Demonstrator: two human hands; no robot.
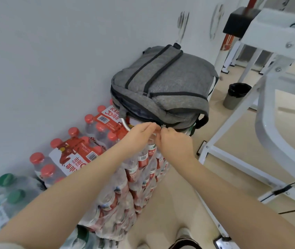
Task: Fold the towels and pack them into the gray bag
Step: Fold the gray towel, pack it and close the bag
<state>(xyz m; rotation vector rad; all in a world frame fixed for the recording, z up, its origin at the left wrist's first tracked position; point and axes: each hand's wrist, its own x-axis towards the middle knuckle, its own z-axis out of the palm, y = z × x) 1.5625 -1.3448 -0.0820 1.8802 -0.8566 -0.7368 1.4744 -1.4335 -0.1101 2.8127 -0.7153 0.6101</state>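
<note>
The gray bag [163, 83] lies on top of a tall stack of shrink-wrapped bottle packs [139, 169], close against the white wall [53, 51]. Its top faces the camera, crossed by dark zip lines, and a dark strap [201, 121] loops down at its near right corner.

Both hands meet at the near edge of the bag. The left hand [139, 133] has its fingers curled and pinched together at the bag's zip line, and the right hand [174, 141] pinches the small metal zip pull [163, 127] just beside it; the fingertips of the two hands almost touch. What exactly the left hand pinches is blurred, though it looks like the fabric edge next to the pull.

Lower packs of red-capped bottles [82, 150] sit on the floor along the wall to the left, with green-capped bottles [8, 191] nearest the camera. To the right stands a white metal frame [269, 105], and beyond it a small bin [236, 95] with a black liner on the tan floor
</note>
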